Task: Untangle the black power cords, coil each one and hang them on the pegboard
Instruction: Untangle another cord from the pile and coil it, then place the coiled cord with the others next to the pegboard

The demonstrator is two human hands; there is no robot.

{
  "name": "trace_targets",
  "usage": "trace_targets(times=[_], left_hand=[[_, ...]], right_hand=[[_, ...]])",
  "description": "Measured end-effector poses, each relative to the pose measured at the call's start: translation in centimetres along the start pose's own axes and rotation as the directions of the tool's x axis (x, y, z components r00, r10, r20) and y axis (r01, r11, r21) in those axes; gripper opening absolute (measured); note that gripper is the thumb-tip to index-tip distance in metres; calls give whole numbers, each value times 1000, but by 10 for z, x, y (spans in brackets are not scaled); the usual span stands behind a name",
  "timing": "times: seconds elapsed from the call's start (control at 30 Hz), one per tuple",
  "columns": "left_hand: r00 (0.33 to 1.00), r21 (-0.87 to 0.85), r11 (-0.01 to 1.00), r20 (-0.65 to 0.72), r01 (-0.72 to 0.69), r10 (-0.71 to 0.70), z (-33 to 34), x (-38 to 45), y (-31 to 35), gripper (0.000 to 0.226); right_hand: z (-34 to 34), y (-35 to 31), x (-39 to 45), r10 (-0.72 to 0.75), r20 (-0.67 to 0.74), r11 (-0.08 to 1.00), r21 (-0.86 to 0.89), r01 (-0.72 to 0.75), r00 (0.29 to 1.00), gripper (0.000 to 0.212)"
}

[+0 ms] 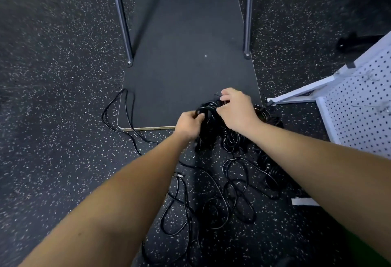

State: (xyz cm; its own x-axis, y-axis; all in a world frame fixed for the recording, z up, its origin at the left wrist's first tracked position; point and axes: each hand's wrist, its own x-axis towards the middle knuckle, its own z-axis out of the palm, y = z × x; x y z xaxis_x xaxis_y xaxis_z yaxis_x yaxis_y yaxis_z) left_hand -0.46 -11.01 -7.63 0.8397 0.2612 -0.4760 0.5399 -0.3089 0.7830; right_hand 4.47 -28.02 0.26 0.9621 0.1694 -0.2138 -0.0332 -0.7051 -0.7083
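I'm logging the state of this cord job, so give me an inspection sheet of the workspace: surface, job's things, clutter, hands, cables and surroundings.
Surface: dark speckled floor with a black mat laid on it.
Job's things: tangled bundle of black cords at the mat's near edge; white pegboard to the right, with no cord seen on the part in view.
Clutter: nothing seen.
Hands: left hand grips the bundle's left side; right hand pinches strands at its top.
Cables: loose loops sprawl on the floor nearer the person; one cord runs along the mat's left edge.
Surroundings: two metal legs stand on the mat.
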Motion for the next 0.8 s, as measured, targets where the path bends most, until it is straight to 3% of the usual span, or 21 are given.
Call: trace_targets(times=[0.07, 0.13, 0.23, 0.3, 0.37, 0.43, 0.63, 0.8], left_hand=[[999, 168, 985, -22, -46, 50, -2, 3, 7, 28], [998, 282, 958, 3, -59, 61, -6, 0, 11, 29], [999, 226, 974, 43, -6, -4, -13, 0, 7, 33], [997, 161, 986, 46, 48, -56, -21, 0, 1, 58], [996, 266, 962, 62, 52, -71, -27, -13, 0, 76], [994, 365, 931, 93, 16, -54, -30, -30, -2, 70], [983, 481, 876, 174, -30, -63, -27, -75, -37, 37], [953, 564, 816, 296, -125, -59, -7, -114, -59, 33]], right_hand=[[2, 8, -12, -38, -39, 999, -40, 36, 999, 26], [3, 15, -25, -13, 39, 998, -58, 15, 999, 15], [11, 26, -49, 17, 236, 988, -153, 20, 972, 11], [23, 37, -67, 53, 364, 964, -262, 48, 930, 9], [38, 52, -85, 113, 486, 927, -366, 84, 866, 16], [50, 64, -101, 145, 549, 899, -421, 122, 823, 20], [75, 88, -136, 218, 562, 861, -496, 114, 798, 39], [99, 100, -164, 217, 475, 867, -496, 56, 852, 12]])
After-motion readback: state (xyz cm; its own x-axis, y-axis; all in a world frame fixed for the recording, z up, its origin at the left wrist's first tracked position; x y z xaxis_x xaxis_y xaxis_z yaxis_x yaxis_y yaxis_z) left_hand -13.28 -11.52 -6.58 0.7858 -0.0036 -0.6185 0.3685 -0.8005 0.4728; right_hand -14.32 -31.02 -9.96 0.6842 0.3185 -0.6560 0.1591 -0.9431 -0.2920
